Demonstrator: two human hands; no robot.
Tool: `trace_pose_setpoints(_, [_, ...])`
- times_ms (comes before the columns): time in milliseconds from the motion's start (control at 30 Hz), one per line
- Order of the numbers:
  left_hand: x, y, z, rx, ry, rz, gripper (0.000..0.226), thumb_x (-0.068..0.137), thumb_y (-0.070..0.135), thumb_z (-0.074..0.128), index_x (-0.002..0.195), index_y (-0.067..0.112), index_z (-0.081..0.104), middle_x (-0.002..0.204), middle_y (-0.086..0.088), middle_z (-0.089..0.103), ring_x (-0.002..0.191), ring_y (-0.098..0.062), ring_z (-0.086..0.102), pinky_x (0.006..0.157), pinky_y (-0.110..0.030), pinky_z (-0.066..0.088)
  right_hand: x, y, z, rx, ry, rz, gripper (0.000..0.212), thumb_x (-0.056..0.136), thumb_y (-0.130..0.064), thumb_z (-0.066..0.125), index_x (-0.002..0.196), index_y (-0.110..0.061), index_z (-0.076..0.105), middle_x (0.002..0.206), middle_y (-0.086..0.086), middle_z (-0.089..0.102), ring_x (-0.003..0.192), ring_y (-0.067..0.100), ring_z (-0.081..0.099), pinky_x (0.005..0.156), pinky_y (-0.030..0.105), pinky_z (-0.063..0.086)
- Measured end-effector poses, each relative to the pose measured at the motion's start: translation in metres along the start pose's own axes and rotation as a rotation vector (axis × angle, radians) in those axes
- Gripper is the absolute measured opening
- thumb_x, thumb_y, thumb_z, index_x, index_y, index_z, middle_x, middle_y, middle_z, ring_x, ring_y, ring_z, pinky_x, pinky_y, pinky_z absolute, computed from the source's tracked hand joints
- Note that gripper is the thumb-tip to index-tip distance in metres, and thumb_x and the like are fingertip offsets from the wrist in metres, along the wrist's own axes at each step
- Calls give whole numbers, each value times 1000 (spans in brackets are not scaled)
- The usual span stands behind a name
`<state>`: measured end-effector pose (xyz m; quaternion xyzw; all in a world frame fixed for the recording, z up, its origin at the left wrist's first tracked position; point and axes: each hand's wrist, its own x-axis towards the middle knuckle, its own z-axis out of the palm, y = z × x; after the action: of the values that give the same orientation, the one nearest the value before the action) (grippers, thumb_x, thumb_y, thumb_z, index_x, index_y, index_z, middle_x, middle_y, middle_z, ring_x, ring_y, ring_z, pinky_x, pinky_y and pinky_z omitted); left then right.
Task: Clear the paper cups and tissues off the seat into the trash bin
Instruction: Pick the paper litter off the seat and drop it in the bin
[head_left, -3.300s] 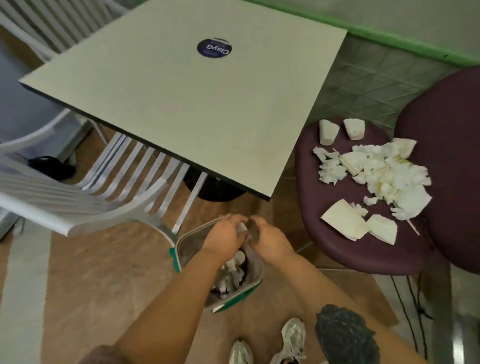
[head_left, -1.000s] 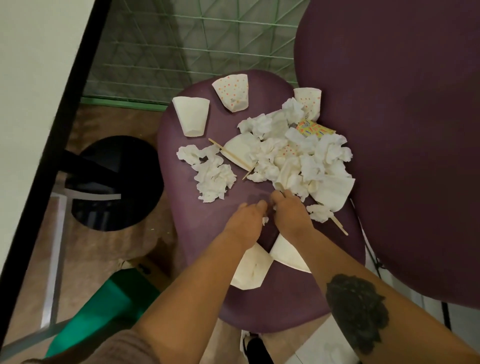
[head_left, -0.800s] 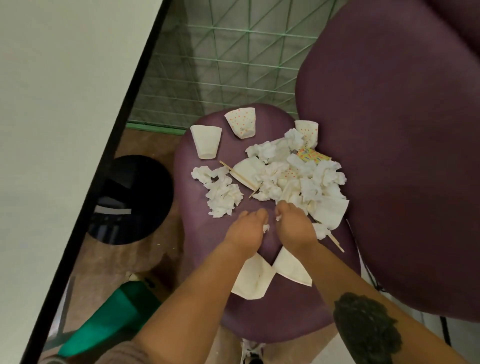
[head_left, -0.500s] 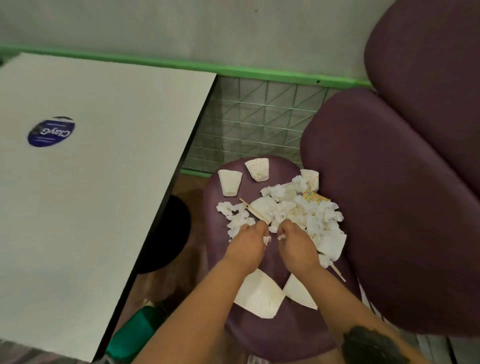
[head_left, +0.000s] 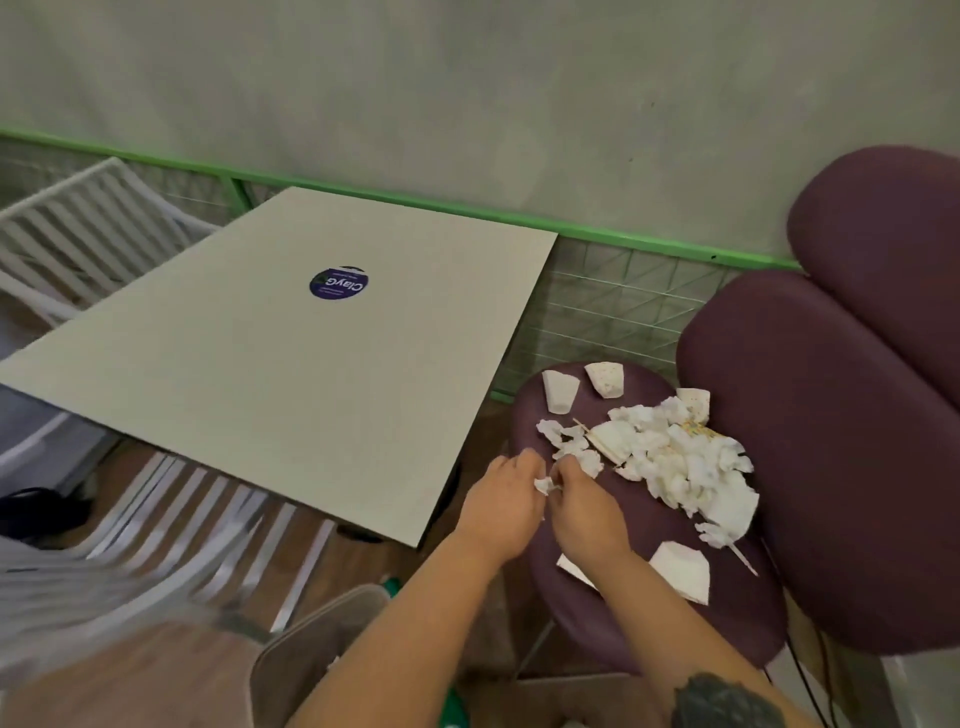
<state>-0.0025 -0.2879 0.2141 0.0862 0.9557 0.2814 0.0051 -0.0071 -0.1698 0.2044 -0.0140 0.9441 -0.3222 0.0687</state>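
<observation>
A round purple seat (head_left: 737, 613) carries a heap of crumpled white tissues (head_left: 680, 462) and flattened paper cups. Two flat cups (head_left: 560, 391) lie at its far edge, another (head_left: 684, 569) near the front. My left hand (head_left: 506, 501) and my right hand (head_left: 584, 506) meet over the seat's left side, fingers curled together around a small scrap of tissue (head_left: 543, 485). The trash bin (head_left: 311, 654), grey-rimmed with green sides, stands on the floor below my left forearm.
A pale square table (head_left: 291, 364) with a round blue sticker stands left of the seat. White slatted chairs (head_left: 156, 519) sit beneath and behind it. The purple backrest (head_left: 841, 441) rises to the right. A green-railed wire fence runs along the wall.
The view has swung left and up, bringing the table and bin rim into sight. Both hands have lifted slightly off the seat toward its left edge with a tissue scrap between them.
</observation>
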Motion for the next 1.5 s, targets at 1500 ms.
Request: trace_pose_setpoints(1500, [-176, -188, 29, -64, -135, -384, 38, 92, 16, 48, 129, 22, 46, 130, -3, 51, 112, -21, 55, 94, -35, 47, -84, -55, 203, -164, -548, -131, 58, 89, -27, 54, 141, -24, 28, 130, 13, 54, 112, 32, 57, 89, 39, 48])
